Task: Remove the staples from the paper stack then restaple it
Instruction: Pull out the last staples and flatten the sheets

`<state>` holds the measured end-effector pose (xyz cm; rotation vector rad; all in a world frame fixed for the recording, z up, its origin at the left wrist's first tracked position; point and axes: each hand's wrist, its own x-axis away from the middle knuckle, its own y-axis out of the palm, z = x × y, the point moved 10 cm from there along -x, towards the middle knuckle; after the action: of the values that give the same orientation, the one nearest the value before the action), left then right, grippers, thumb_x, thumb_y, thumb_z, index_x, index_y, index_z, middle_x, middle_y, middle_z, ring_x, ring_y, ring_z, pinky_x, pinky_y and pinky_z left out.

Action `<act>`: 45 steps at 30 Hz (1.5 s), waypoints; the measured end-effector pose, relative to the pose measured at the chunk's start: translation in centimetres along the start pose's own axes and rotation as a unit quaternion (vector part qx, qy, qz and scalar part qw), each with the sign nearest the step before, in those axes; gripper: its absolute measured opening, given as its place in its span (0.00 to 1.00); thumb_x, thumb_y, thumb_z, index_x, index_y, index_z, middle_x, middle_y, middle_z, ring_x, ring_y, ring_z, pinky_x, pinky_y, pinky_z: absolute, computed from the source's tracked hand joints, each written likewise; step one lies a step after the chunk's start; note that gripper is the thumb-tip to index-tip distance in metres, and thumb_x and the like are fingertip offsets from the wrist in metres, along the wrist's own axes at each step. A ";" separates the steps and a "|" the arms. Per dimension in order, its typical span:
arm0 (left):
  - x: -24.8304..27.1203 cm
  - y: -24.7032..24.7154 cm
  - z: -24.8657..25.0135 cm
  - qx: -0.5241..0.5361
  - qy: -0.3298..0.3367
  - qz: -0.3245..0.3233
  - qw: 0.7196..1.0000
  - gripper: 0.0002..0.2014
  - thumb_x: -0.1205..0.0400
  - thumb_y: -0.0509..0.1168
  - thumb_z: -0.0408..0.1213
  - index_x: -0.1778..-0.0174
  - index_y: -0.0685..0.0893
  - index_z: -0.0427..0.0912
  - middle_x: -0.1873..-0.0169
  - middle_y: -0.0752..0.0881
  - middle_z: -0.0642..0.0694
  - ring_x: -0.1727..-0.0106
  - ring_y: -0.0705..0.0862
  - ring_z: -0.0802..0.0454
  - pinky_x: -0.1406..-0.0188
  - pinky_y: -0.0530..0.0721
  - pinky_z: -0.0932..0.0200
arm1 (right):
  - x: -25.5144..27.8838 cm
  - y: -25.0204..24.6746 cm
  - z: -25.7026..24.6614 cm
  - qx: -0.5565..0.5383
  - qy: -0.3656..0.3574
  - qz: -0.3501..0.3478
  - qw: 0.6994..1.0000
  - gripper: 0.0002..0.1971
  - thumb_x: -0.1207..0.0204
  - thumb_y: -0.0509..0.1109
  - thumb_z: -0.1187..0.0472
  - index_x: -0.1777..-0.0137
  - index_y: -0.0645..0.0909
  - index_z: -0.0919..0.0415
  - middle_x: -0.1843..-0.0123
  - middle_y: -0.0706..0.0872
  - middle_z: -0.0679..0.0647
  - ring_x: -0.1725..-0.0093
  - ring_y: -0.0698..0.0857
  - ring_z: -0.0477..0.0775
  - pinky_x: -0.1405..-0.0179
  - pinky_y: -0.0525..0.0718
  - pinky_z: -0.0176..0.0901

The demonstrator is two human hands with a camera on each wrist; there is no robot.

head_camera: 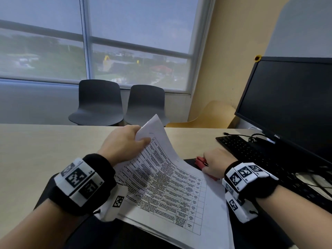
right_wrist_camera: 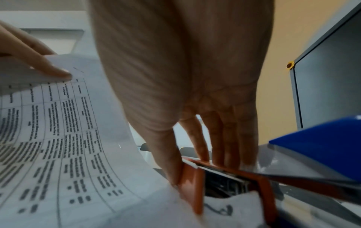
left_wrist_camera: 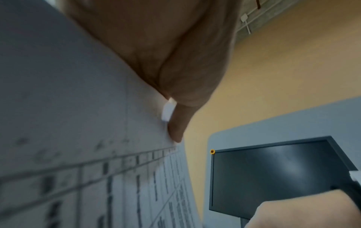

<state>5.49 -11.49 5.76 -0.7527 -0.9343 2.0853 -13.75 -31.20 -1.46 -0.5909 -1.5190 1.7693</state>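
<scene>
A white paper stack (head_camera: 170,187) printed with a table lies on a black mat, its far left corner curled upward. My left hand (head_camera: 125,142) pinches that raised corner, thumb (left_wrist_camera: 175,123) pressed on the top sheet (left_wrist_camera: 78,120). The same sheets (right_wrist_camera: 68,138) curve up at the left of the right wrist view. My right hand (head_camera: 215,164) rests at the stack's right edge and grips a red stapler (head_camera: 201,161). Thumb and fingers (right_wrist_camera: 197,168) hold the stapler's red body (right_wrist_camera: 192,182), with metal staples showing inside it. The hand hides most of the stapler in the head view.
A black keyboard (head_camera: 242,150) and a dark monitor (head_camera: 287,105) stand to the right, with cables beside them. A blue object (right_wrist_camera: 322,146) lies close to the stapler. The black mat (head_camera: 125,234) sits on a beige desk (head_camera: 45,150). Two grey chairs (head_camera: 98,103) stand beyond the desk.
</scene>
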 end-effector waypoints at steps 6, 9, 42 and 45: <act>-0.4 -0.9 -1.2 0.100 -0.030 0.009 0.994 0.11 0.22 0.70 0.39 0.46 0.93 0.52 0.62 0.91 0.51 0.61 0.88 0.53 0.64 0.81 0.61 | 1.4 -4.3 -1.4 -0.149 -0.014 0.125 0.981 0.18 0.23 0.72 0.45 0.43 0.77 0.57 0.45 0.76 0.55 0.50 0.81 0.56 0.53 0.79 0.43; -0.6 -1.3 -1.5 0.149 -0.026 0.012 0.988 0.11 0.24 0.70 0.34 0.48 0.92 0.50 0.59 0.93 0.49 0.59 0.90 0.49 0.58 0.89 0.54 | 4.0 -7.7 -5.3 -0.275 -0.107 0.189 0.937 0.20 0.33 0.79 0.44 0.51 0.76 0.53 0.52 0.78 0.50 0.55 0.79 0.50 0.63 0.75 0.37; 0.4 -3.5 2.6 0.005 0.122 0.168 0.978 0.19 0.15 0.66 0.39 0.73 0.79 0.37 0.78 0.79 0.46 0.74 0.73 0.50 0.74 0.65 0.59 | 2.9 -7.4 -14.9 -0.628 -0.115 0.088 0.765 0.28 0.39 0.58 0.39 0.46 0.76 0.58 0.58 0.83 0.57 0.58 0.81 0.60 0.59 0.79 0.60; 0.4 -3.7 2.6 0.031 0.122 0.172 0.977 0.18 0.16 0.66 0.38 0.71 0.79 0.33 0.77 0.80 0.40 0.71 0.74 0.43 0.72 0.67 0.55 | 3.0 -6.6 -15.3 -0.660 -0.129 0.094 0.734 0.21 0.37 0.59 0.42 0.48 0.72 0.53 0.62 0.80 0.54 0.62 0.78 0.56 0.61 0.77 0.59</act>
<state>4.72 -10.37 10.08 -1.1745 -0.6337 2.2349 -2.88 -18.72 2.20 -1.1909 -2.9125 0.5704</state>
